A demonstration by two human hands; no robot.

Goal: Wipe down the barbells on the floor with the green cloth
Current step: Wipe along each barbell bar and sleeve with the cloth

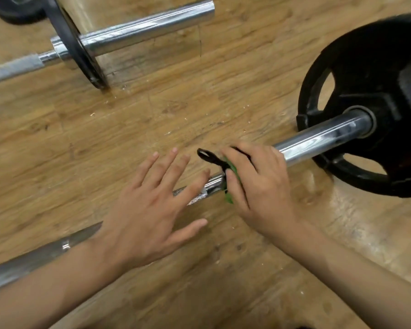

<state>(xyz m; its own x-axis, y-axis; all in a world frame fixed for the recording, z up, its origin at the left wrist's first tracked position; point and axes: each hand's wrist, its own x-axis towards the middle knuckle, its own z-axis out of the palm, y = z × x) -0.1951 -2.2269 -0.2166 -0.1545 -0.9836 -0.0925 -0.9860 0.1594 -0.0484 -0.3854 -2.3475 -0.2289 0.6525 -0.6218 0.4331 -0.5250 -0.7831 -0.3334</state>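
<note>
Under the gripping right hand (259, 186), the soft green cloth (229, 198) wraps the probably heavy, slick barbell (318, 141); the left hand (147, 210) is spread open.

Single head-worn wide-angle view, aimed steeply down and slightly forward at the wooden floor (152, 110), at close range, near barbell (318, 138) crossing lower left to right, second barbell (140, 29) upper left.

Forearms (342, 264), left hand (142, 222) and right hand (261, 188) are bare.
</note>
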